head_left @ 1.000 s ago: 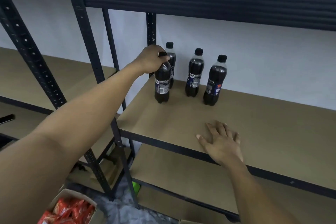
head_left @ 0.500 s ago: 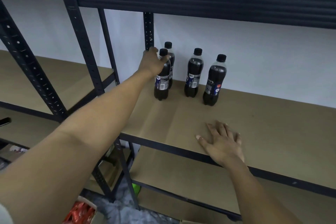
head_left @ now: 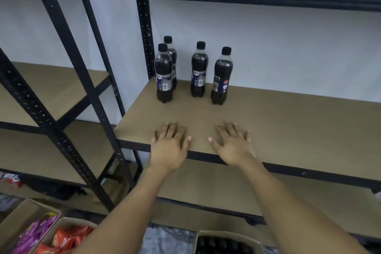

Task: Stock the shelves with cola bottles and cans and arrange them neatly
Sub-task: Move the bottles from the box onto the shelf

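Note:
Several dark cola bottles with black caps stand upright at the back left of the brown shelf board [head_left: 288,130]. The front left bottle [head_left: 164,73] partly hides another bottle [head_left: 172,51] behind it. Two more bottles [head_left: 199,70] [head_left: 222,76] stand to the right. My left hand [head_left: 168,146] lies flat on the shelf's front edge, fingers straight, holding nothing. Beside it, a little to the right, my right hand [head_left: 233,143] lies flat the same way. Both hands are well in front of the bottles.
A black metal upright [head_left: 146,35] stands behind the bottles, and another shelf unit [head_left: 51,93] is on the left. On the floor are cardboard boxes with purple and red snack packs [head_left: 51,237] and a box of dark bottles [head_left: 224,243].
My left hand let go of the front left bottle and came back to lie flat on the shelf's front edge. The right hand stayed in place. The view tilted downward.

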`<control>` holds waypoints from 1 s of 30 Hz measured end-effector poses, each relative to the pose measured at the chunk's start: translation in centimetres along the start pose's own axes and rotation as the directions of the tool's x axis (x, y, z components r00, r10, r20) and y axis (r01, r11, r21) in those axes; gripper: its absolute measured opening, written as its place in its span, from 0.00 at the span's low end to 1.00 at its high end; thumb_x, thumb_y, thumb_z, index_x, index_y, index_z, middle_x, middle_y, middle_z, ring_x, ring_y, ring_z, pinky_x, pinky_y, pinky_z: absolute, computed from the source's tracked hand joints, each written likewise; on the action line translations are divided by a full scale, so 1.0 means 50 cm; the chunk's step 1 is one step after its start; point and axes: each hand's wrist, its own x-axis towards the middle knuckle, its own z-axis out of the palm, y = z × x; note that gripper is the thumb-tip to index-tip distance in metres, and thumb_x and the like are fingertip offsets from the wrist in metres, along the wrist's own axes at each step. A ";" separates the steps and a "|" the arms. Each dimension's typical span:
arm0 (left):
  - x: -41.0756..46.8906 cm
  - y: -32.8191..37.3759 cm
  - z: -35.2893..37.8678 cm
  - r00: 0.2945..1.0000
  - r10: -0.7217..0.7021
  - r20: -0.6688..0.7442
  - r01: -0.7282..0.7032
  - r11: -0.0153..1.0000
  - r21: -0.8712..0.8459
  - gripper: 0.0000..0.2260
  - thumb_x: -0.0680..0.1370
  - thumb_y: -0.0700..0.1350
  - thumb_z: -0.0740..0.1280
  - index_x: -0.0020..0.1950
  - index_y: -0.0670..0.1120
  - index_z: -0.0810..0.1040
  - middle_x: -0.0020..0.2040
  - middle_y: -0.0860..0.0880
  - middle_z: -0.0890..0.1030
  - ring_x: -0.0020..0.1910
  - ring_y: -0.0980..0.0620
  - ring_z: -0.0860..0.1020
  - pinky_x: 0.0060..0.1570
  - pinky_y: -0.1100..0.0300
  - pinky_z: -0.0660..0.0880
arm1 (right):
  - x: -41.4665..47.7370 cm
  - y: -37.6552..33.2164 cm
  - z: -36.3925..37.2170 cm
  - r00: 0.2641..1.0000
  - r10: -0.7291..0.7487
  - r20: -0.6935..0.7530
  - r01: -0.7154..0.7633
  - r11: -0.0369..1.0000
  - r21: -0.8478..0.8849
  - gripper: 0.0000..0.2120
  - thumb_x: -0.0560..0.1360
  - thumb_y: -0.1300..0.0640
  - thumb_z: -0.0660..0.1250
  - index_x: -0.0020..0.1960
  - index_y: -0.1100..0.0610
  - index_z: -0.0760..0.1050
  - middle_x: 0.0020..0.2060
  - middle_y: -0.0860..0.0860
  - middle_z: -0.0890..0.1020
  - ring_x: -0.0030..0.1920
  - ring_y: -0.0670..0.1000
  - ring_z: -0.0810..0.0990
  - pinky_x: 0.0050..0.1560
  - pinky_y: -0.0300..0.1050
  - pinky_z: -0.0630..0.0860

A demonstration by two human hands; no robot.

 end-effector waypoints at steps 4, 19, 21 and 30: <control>-0.025 0.006 0.004 1.000 -0.008 0.003 0.008 1.000 -0.019 0.28 0.82 0.64 0.42 0.78 0.58 0.65 0.80 0.52 0.60 0.80 0.49 0.53 0.76 0.41 0.48 | -0.036 0.034 0.000 0.997 -0.074 -0.009 0.074 0.997 0.021 0.32 0.81 0.33 0.45 0.81 0.46 0.55 0.82 0.50 0.51 0.82 0.52 0.44 0.79 0.60 0.42; -0.388 0.191 0.147 0.934 -0.219 0.282 0.292 0.923 -0.252 0.28 0.82 0.60 0.59 0.78 0.48 0.64 0.78 0.45 0.62 0.64 0.39 0.75 0.66 0.45 0.72 | -0.383 0.353 0.157 0.909 -0.415 -0.042 0.417 0.906 0.078 0.29 0.82 0.39 0.53 0.79 0.51 0.63 0.80 0.53 0.60 0.80 0.55 0.56 0.78 0.58 0.57; -0.457 0.222 0.209 0.895 -0.239 0.376 0.351 0.899 -0.264 0.27 0.82 0.57 0.61 0.78 0.46 0.64 0.78 0.46 0.62 0.71 0.43 0.70 0.69 0.50 0.70 | -0.408 0.400 0.234 0.923 -0.371 0.103 0.357 0.924 0.134 0.31 0.81 0.37 0.52 0.79 0.51 0.62 0.78 0.53 0.64 0.77 0.55 0.62 0.75 0.56 0.65; -0.644 0.213 0.601 0.619 -0.225 0.753 0.518 0.837 -0.176 0.14 0.80 0.46 0.68 0.67 0.49 0.78 0.61 0.47 0.79 0.57 0.50 0.78 0.52 0.62 0.72 | -0.427 0.551 0.683 0.783 -0.052 0.620 -0.139 0.957 0.255 0.33 0.78 0.46 0.70 0.79 0.49 0.62 0.68 0.55 0.76 0.63 0.57 0.78 0.60 0.54 0.78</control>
